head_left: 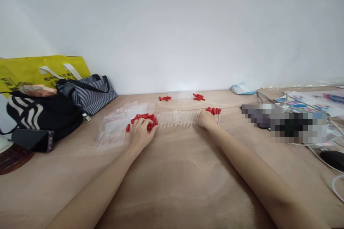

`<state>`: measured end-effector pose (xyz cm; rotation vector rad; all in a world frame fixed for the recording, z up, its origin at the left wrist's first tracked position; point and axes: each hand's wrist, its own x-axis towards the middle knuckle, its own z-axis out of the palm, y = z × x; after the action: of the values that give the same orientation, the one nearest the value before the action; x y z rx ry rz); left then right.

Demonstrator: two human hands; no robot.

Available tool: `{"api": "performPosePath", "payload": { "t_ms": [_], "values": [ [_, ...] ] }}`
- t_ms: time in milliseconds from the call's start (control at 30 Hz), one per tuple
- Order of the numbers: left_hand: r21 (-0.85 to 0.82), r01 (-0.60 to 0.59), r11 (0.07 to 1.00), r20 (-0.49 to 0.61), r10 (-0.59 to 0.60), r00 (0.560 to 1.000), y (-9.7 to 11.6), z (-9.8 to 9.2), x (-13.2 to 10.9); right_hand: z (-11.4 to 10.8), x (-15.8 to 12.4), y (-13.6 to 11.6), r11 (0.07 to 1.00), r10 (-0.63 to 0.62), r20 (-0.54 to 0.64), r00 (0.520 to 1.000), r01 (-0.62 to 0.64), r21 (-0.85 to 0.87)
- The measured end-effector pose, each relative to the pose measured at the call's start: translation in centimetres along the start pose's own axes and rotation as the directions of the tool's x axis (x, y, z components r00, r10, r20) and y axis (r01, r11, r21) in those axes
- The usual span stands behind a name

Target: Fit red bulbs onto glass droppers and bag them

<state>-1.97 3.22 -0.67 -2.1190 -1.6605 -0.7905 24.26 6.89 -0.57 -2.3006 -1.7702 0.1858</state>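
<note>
My left hand (pixel 141 132) rests on a pile of red rubber bulbs (pixel 143 116), its fingers bent and apart over them. To the right of this pile, thin clear dropper tubes (pixel 166 120) lie side by side in a row. My right hand (pixel 206 118) is closed at the right end of that row; its fingertips are partly hidden, so what they hold cannot be made out. Just beyond it, several droppers with red bulbs (pixel 214 111) on their ends lie together. Under and left of my left hand are clear zip bags (pixel 113 128).
Near the wall lie more red bulbs (pixel 165 98) and a clear bag of tubes (pixel 185 96). At the left stand a striped bag (pixel 91 93), a black bag (pixel 45 111), a yellow bag (pixel 24 68) and a phone (pixel 33 140). Cables, papers (pixel 306 101) and a black mouse (pixel 333 159) occupy the right.
</note>
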Motion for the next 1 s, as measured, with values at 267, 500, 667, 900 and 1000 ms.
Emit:
{"api": "performPosePath", "payload": {
  "t_ms": [267,500,667,900,1000],
  "values": [
    [0.045,-0.092,0.995,0.077,0.088,0.993,-0.6,0.4,0.2,-0.9,-1.7,-0.2,0.995,-0.099,-0.075,0.992,0.097,-0.033],
    [0.071,-0.135,0.988,0.04,0.132,0.99,-0.3,0.2,0.2,0.4,-5.4,2.8,0.808,-0.562,-0.357,0.746,0.587,-0.046],
    [0.011,-0.067,0.998,-0.065,0.067,0.996,0.9,-1.2,-0.3,1.4,-7.1,4.5,0.699,-0.673,-0.329,0.662,0.715,0.009],
    [-0.509,-0.245,0.825,0.081,0.33,0.941,3.5,-1.5,-1.7,1.7,-7.1,4.2,0.674,-0.693,-0.292,0.66,0.736,0.065],
    [-0.576,-0.244,0.78,0.181,0.412,0.893,3.8,-1.1,-2.1,1.5,-7.3,4.2,0.664,-0.696,-0.277,0.663,0.741,0.106]
  ]
}}
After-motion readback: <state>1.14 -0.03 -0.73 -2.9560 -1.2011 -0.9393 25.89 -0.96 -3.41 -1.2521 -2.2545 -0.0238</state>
